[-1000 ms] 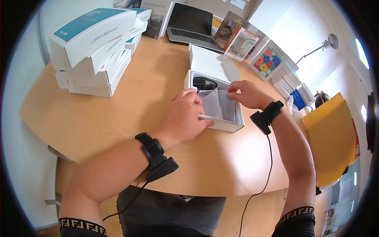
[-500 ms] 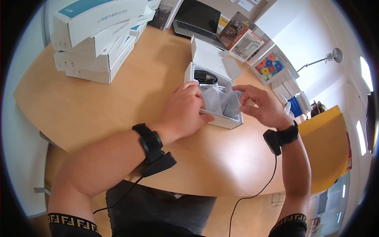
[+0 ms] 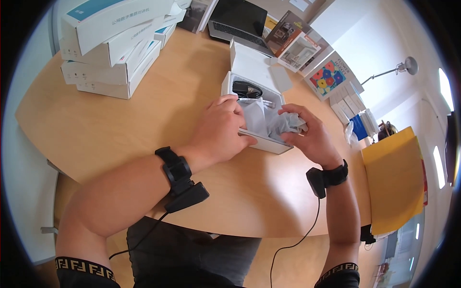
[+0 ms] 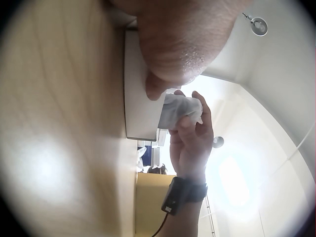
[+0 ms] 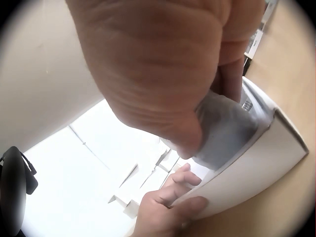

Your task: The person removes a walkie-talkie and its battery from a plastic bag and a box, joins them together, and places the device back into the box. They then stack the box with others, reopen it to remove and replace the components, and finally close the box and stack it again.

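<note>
The left hand (image 3: 218,125) gripped the box (image 3: 269,144) at eight o'clock, apparently to steady it, while the right hand (image 3: 314,139) pinched a wrapped item (image 3: 283,126) inside at four; a cable (image 3: 246,90) lay coiled at eleven, a laptop (image 3: 238,26) beyond.

Black sleeves (image 3: 84,282) carry gold-patterned trim (image 3: 85,269), the wristbands (image 3: 175,168) black.

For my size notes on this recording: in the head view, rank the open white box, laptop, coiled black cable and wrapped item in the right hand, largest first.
1. Open white box, lid included
2. Laptop, farther back
3. Wrapped item, partly covered by the right hand
4. Coiled black cable
</note>
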The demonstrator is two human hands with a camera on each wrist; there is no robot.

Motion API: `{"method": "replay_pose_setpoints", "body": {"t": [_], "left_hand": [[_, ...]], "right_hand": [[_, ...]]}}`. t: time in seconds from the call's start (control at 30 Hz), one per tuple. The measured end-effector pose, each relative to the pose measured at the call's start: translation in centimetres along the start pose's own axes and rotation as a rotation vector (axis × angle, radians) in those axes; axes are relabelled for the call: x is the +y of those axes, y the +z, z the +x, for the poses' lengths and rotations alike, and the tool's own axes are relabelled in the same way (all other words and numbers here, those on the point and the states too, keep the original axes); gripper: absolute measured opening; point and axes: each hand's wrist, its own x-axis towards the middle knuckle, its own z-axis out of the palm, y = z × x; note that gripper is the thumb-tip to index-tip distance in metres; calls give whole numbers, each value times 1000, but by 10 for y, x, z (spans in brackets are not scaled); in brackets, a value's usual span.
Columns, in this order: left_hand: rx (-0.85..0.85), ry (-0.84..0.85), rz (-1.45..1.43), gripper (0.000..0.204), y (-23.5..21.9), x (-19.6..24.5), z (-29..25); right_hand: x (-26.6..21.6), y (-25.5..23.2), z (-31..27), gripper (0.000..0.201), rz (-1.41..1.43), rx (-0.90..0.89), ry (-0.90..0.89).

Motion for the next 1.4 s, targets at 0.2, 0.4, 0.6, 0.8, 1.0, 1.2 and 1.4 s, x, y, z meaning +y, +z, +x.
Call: {"method": "replay_pose_setpoints", "body": {"t": [0.2, 0.4, 0.6, 0.8, 1.0, 1.2, 1.4], "left_hand": [[1, 1, 8, 31, -1, -1, 0], [8, 8, 20, 30, -3, -1, 1], [15, -8, -9, 29, -3, 0, 1], [2, -12, 0, 26, -5, -1, 3], [135, 32, 67, 37, -2, 9, 3], [98, 21, -89, 47, -37, 36, 3], [-108, -294, -555, 46, -26, 38, -18]], "right_hand": [[-9, 11, 1, 63, -228, 9, 77], [13, 18, 3, 63, 61, 163, 63], [24, 22, 21, 48, 577, 593, 6], [-10, 24, 33, 42, 904, 720, -81], [0, 37, 14, 45, 876, 670, -98], [-16, 57, 7, 62, 802, 591, -157], [2, 80, -14, 84, 473, 544, -455]]}}
